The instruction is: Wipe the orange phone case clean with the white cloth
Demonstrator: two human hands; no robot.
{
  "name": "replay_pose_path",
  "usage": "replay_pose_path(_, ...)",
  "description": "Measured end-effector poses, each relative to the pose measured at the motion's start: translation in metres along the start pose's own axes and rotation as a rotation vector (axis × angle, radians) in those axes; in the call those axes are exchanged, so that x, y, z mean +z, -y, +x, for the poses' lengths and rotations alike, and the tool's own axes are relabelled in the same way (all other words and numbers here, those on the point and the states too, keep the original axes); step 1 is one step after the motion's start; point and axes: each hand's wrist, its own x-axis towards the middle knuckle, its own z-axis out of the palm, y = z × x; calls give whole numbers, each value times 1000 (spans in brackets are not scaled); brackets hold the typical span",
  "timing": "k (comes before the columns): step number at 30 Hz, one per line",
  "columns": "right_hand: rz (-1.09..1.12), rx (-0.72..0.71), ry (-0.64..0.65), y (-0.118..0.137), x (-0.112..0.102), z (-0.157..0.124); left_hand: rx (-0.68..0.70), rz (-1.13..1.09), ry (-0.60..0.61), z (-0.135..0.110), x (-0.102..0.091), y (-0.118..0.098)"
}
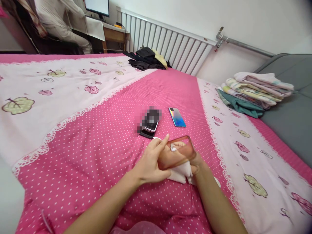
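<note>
My left hand [151, 160] grips a translucent reddish-brown phone case [179, 156] along its left side, thumb below and fingers above. Behind the case, at its right side, is my right hand [197, 162], its fingers partly showing through the clear plastic. A white cloth [179, 175] is bunched in my right hand against the case and hangs out below it. Just beyond my hands lies a phone with a blue, shiny back [177, 117]. To its left a dark phone [151, 122], partly blurred out, rests on a black flat object [147, 134].
The pink dotted bedspread [109, 136] spreads under everything. Folded cloths [258, 89] are stacked at the right by a grey headboard [290, 107]. Dark clothes [146, 58] lie at the far edge near a white radiator [165, 39]. A person [60, 26] sits at a desk, back left.
</note>
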Motion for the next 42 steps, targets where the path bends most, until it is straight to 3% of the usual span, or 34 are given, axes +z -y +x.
replay_pose_path(2, 25, 37, 3, 3, -1, 1, -102, -124, -39, 3, -4, -2)
replay_pose_path(4, 37, -7, -80, 7, -2, 1, -206, -309, -41, 6, -8, -4)
replay_pose_path(8, -118, -332, -407, 14, -1, -3, -266, -618, 35, 7, -9, -5)
replay_pose_path(10, -204, -436, -476, 14, 2, -6, -233, -655, 61, 6, -6, -4)
replay_pose_path(14, -194, -450, -438, 4, 14, -11, -225, -461, 82, 2, 3, -7)
replay_pose_path(19, 83, -343, -331, -11, 32, -16, -212, -159, 94, -2, 15, -15)
replay_pose_path(24, 163, -299, -287, -9, 39, -25, -174, -230, 52, -3, 17, -12)
replay_pose_path(32, 256, -5, -100, 6, 40, -30, -181, -259, -45, -4, 14, 2)
replay_pose_path(38, 312, -12, -136, 15, 34, -30, -133, -202, -43, -5, 16, 2)
replay_pose_path(42, 339, 28, -80, 19, 34, -32, -142, -157, -44, -6, 19, 1)
